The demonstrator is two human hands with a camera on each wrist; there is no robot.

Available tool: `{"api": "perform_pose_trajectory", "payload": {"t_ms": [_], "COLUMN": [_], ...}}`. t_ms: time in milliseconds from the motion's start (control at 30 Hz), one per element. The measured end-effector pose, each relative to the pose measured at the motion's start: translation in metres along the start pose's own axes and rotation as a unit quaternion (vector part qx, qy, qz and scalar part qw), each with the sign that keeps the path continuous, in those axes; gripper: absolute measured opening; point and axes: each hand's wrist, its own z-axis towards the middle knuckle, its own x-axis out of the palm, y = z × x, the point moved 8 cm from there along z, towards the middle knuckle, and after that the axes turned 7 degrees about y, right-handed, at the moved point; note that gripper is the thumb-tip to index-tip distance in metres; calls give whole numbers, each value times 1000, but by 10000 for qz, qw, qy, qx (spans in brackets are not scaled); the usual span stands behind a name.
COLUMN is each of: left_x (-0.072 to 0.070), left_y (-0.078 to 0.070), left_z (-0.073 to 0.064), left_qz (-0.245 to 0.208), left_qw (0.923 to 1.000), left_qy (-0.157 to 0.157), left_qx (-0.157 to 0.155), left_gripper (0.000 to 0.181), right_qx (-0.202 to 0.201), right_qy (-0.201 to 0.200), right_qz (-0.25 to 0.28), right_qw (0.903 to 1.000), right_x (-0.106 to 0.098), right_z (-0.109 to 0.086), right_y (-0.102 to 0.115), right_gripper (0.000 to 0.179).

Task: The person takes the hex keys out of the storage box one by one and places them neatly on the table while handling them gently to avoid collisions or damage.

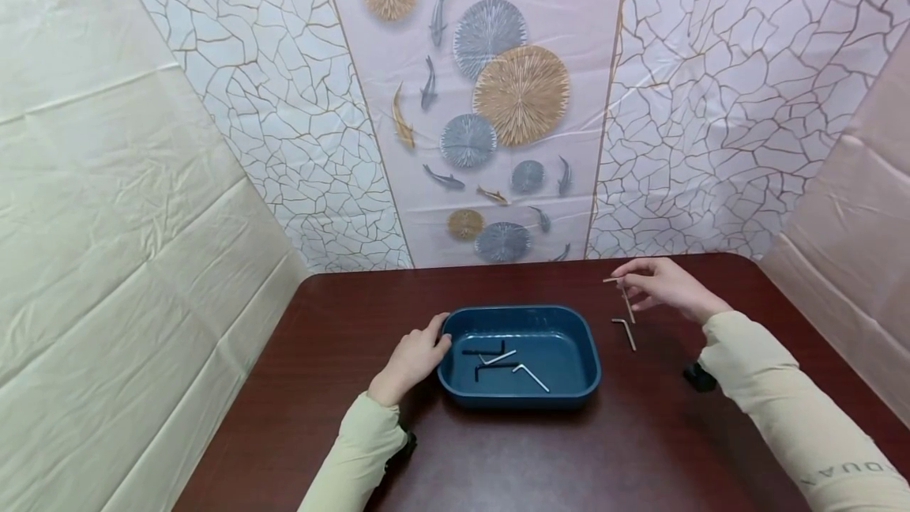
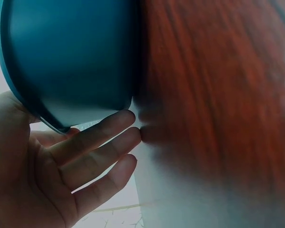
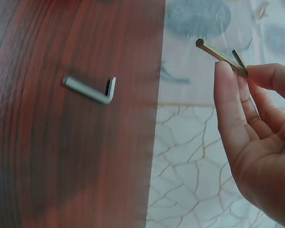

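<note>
My left hand (image 1: 415,350) holds the left rim of a dark blue rectangular tray (image 1: 519,400). In the left wrist view the thumb goes over the rim while the other fingers (image 2: 99,161) lie along the outer wall. Inside the tray are two black hex keys and two silver ones, a silver hex key (image 1: 535,378) lying nearest the front. Right of the tray, my right hand (image 1: 668,287) pinches a brass-toned hex key (image 3: 221,56) between thumb and fingertips, raised over the table. Below that hand, another L-shaped hex key (image 3: 88,91) lies on the wood.
The dark red-brown table (image 1: 341,314) ends at a patterned cloth wall (image 1: 498,204) at the back. Plain cloth panels stand at the left and right sides. A small black object (image 1: 700,377) shows under the right sleeve.
</note>
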Motion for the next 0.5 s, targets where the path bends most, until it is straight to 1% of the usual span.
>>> {"api": "perform_pose_trajectory", "payload": {"t_ms": [233,500], "left_x": [-1,0], "left_y": [0,-1], "left_z": [1,-2], "left_qz": [3,-27], "left_qw": [10000,10000], "left_qy": [-40,-35], "left_qx": [0,-11], "left_gripper": [49,48], "right_qx": [111,250], "right_qy": [-206,-145], "right_qz": [-91,-71], "right_qw": [9997,9996], "right_x": [-15,-13], "right_z": [-4,-5], "right_y": [-21,-44], "right_gripper": [39,37]}}
